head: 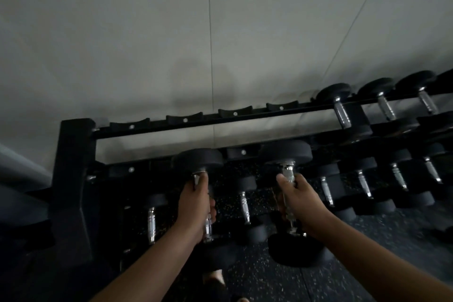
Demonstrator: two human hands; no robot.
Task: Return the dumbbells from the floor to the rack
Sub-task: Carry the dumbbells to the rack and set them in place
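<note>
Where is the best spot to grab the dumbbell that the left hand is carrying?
Grab the dumbbell by the shiny metal bar in the middle, just as the left hand does now. The bar is thin enough for fingers to wrap all the way round, while the black round ends are too fat to hold. Come from the near side, since the rack stands behind it.

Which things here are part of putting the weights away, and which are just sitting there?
Part of the job:
- left hand, holding the left dumbbell
- right hand, holding the right dumbbell
- rack, with empty cradles on its top rail

Just sitting there:
- dumbbells already racked on the right
- speckled floor
- wall
</note>
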